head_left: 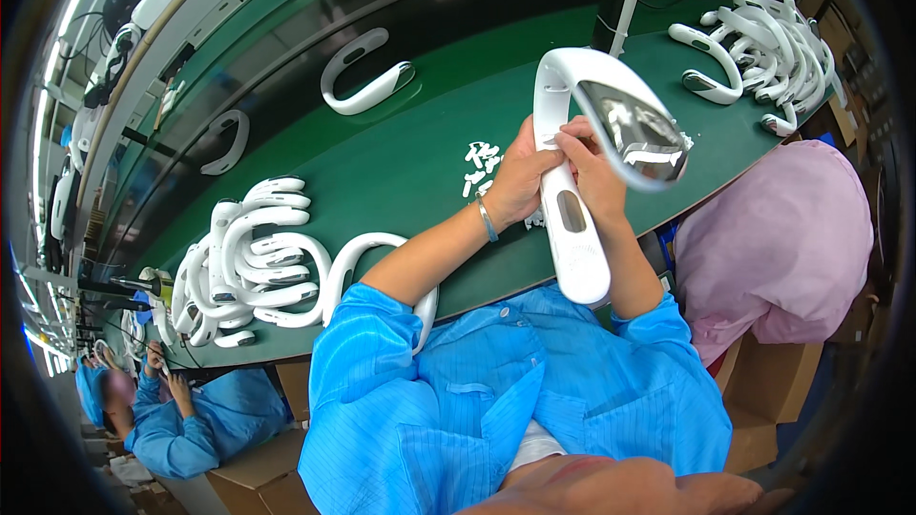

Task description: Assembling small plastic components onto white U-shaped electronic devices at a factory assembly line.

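Own hands: two, left hand [516, 177] and right hand [599, 175]. One curved white device [576, 253] was held; at least one lone device [359, 105] lay behind. Left heap [227, 246] and right heap [786, 38] had at least six each, overlapping. Small white pieces [474, 176]: several, too small to count.

Left hand [516, 175], right hand [597, 174] on white curved device [577, 257]; green bench [401, 167]

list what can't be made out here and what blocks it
Head view: some fingers of the left hand, hidden behind the white curved device.
Head view: whatever the right hand may pinch, too small to tell.
Head view: exact count in the left-side pile, pieces overlap.
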Available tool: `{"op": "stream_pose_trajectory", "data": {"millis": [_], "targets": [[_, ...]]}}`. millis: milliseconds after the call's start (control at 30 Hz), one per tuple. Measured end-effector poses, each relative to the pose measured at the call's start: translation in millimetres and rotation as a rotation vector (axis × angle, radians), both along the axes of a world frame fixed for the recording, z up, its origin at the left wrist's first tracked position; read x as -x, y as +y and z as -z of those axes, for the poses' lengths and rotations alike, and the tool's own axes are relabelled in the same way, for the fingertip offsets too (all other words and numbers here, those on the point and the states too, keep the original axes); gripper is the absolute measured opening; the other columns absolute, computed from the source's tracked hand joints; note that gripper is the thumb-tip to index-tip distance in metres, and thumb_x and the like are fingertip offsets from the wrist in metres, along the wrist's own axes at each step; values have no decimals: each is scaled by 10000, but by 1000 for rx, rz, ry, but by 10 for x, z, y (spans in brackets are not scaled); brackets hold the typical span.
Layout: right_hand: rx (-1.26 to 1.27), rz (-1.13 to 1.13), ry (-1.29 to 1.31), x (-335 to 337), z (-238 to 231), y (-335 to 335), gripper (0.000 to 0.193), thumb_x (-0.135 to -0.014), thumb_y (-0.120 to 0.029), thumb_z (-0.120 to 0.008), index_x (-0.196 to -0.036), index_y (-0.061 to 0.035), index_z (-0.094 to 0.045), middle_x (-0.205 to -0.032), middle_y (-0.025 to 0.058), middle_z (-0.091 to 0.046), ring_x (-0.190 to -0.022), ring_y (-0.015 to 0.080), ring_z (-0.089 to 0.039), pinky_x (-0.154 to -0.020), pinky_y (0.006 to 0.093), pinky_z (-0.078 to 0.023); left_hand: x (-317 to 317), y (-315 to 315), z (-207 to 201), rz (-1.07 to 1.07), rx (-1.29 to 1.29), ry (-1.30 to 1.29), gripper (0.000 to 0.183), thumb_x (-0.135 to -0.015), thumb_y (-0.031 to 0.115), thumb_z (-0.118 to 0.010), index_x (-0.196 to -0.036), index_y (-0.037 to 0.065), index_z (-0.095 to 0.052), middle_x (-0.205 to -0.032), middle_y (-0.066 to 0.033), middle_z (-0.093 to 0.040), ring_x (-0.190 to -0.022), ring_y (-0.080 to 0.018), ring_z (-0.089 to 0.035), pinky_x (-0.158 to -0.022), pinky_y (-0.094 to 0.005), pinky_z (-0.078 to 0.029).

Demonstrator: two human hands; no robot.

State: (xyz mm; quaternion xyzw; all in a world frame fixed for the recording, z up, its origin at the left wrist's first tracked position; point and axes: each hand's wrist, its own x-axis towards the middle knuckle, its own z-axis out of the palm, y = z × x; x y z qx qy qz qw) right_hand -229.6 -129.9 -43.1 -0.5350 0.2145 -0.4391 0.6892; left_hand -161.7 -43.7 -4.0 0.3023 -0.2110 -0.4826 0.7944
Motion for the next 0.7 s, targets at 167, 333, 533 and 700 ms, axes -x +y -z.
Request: {"op": "stream_pose_trajectory", "data": {"millis": [167, 333, 533, 700], "targets": [[127, -179, -55, 220, -488, 207, 238, -884, -97, -553, -1096, 8, -580, -938, 39, -635, -817, 76, -597, -728, 202, -503, -71, 93, -32, 3, -92, -165, 582, -796, -62, -444, -1333, 71, -265, -1155, -122, -496, -982, -177, -555, -852, -339, -498], [-223, -208, 16, 98, -164, 102, 195, -848, -29, -576, -1042, -9, -563, -970, 79, -572, -787, 82, -548, -651, 203, -457, -41, 69, -21, 34, 76, -16, 321, -945, 130, -400, -1246, 65, -309, -1088, -122, -520, -871, -164, -573, -744, -313, -517], [-80, -289, 122, 129, -40, -19, 409, -879, -36, -534, -1273, 42, -454, -1128, 120, -584, -1014, 144, -571, -805, 233, -480, -16, 44, 236, -1, 29, -139, 348, -970, 215, -427, -1280, 70, -360, -1071, -84, -570, -791, -134, -602, -665, -284, -534], [-175, -370, 32, 275, 487, -169, 451, -899, -131, -524, -1318, -9, -413, -1128, 106, -554, -981, 130, -550, -850, 271, -448, 32, 40, 168, -188, -16, -406, 363, -968, 238, -457, -1258, 22, -424, -1027, -61, -584, -807, -80, -562, -665, -228, -485]]}}
